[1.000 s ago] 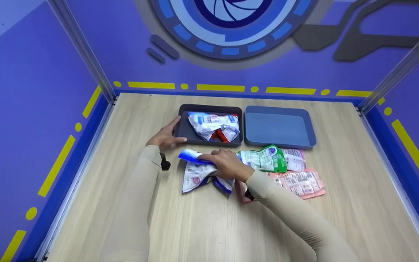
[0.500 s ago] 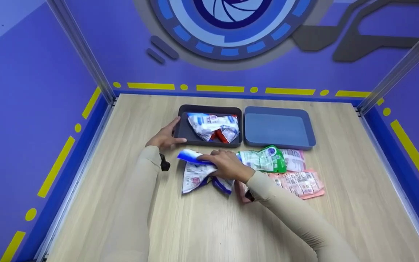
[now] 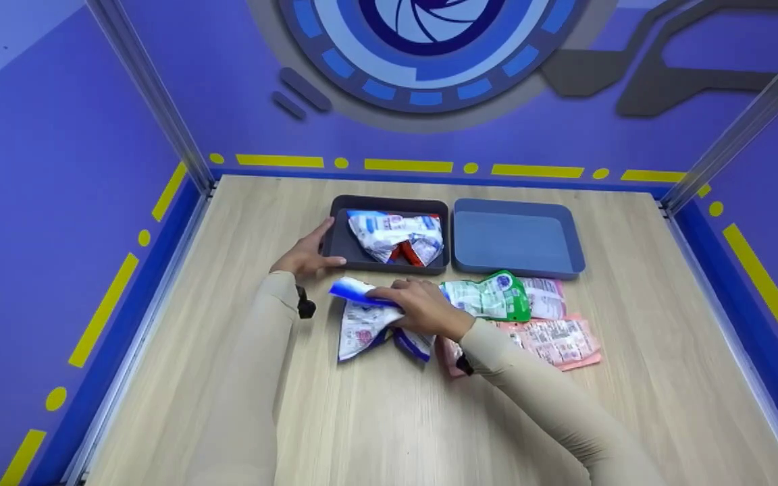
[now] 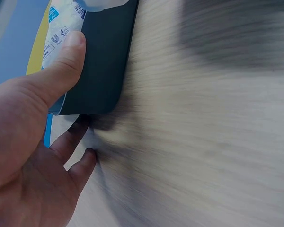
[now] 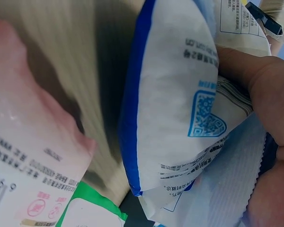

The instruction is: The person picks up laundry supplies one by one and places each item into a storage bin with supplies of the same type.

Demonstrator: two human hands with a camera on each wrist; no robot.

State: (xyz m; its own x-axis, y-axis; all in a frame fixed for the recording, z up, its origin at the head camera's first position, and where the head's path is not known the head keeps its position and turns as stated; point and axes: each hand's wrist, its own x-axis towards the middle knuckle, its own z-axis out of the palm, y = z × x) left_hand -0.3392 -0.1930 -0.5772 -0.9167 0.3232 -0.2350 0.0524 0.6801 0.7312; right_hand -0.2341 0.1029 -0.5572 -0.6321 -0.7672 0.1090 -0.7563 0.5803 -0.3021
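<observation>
My left hand (image 3: 302, 256) rests against the left end of the dark tray (image 3: 394, 266), thumb along the near wall and fingers at its left side. In the left wrist view, the thumb (image 4: 66, 64) lies straight over the tray's wall (image 4: 104, 56). My right hand (image 3: 423, 305) grips a white pouch with blue edges (image 3: 365, 331) at its upper part, in front of the tray. The right wrist view shows this pouch (image 5: 175, 94) creased in the grip, its printed back and a QR code facing the camera. Inside the dark tray lies a white, blue and red pouch (image 3: 389, 229).
A blue-grey tray (image 3: 517, 239) stands right of the dark one. In front of it lie a green-and-white pouch (image 3: 497, 297), a pink-and-white pouch (image 3: 548, 297) and pink packaging (image 3: 558, 341), partly behind the right forearm. Blue panels (image 3: 335, 135) border the wooden table (image 3: 375, 425).
</observation>
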